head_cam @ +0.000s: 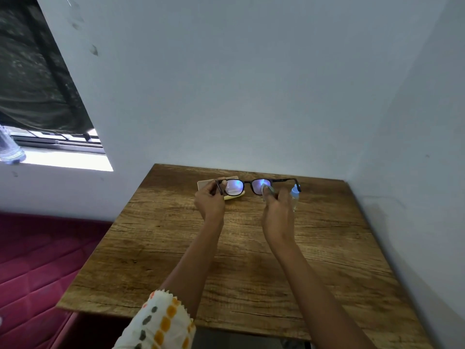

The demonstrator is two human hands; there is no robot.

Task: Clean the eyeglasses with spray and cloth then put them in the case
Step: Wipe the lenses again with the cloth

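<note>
Dark-framed eyeglasses are held up above the far part of the wooden table, lenses facing me. My left hand grips the left hinge and temple. My right hand pinches a small grey cloth against the right lens. A small clear spray bottle with a pale blue top stands just right of my right hand, partly hidden by it. A beige case lies on the table behind my left hand, mostly covered by the hand and the glasses.
White walls meet in a corner close behind and to the right of the table. A window with a clear bottle on its sill is at the left. A maroon quilted mattress lies left of the table.
</note>
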